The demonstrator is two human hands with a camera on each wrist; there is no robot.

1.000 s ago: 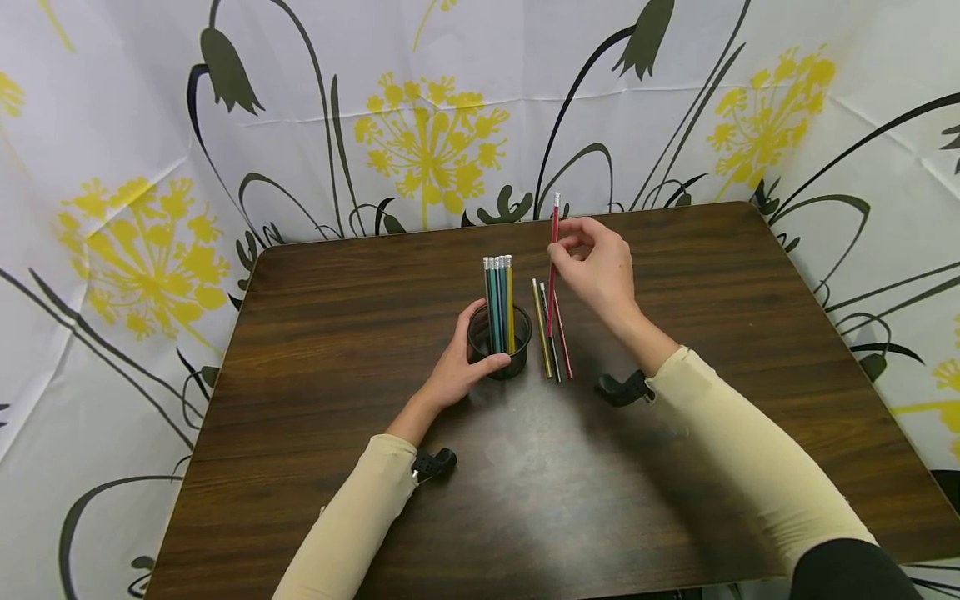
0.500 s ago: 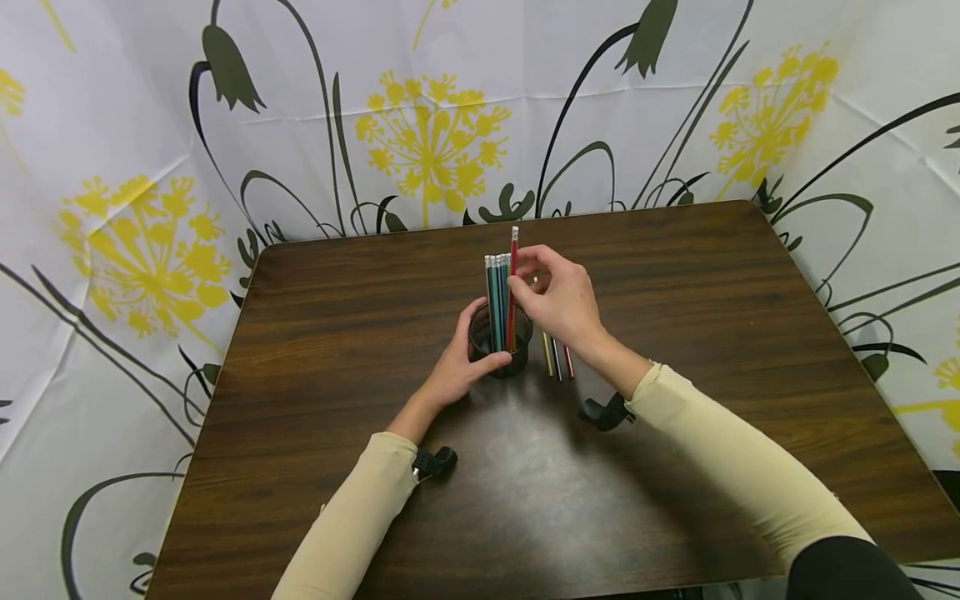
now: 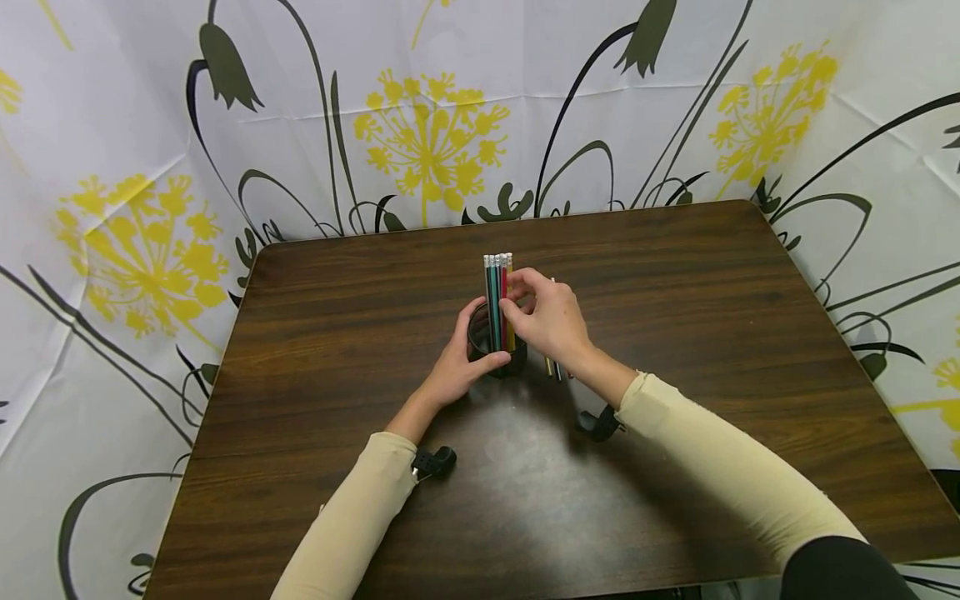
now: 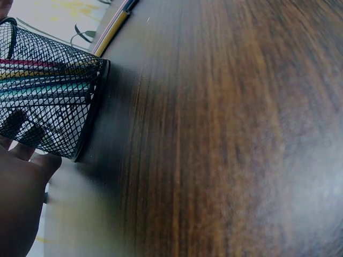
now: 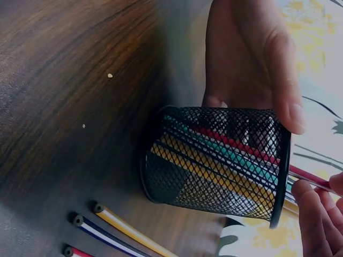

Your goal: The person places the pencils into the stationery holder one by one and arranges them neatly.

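Observation:
A black mesh pencil cup [image 5: 177, 184] stands on the table with several pencils in it, teal, dark blue and yellow ones among them. My left hand [image 3: 456, 367] grips its left side, thumb across the front near the rim. Between the thumb and fingers of my right hand [image 3: 551, 321] is a red pencil [image 5: 310, 175], pinched near its upper end. Its lower part shows through the mesh inside the cup. To the cup's right lie a yellow pencil [image 5: 128, 227], a dark blue pencil [image 5: 104, 234] and a red one, partly covered by my right hand in the head view.
The brown wood-grain table [image 3: 337, 317] extends around the cup. Behind it hangs a white curtain [image 3: 300, 167] with yellow and grey flowers. A black wrist camera [image 3: 435, 462] sits at the left sleeve, and another [image 3: 597, 423] at the right.
My right hand has carried the red pencil left from above the loose pencils, then lowered it into the cup among the others. The left hand has kept its grip on the cup.

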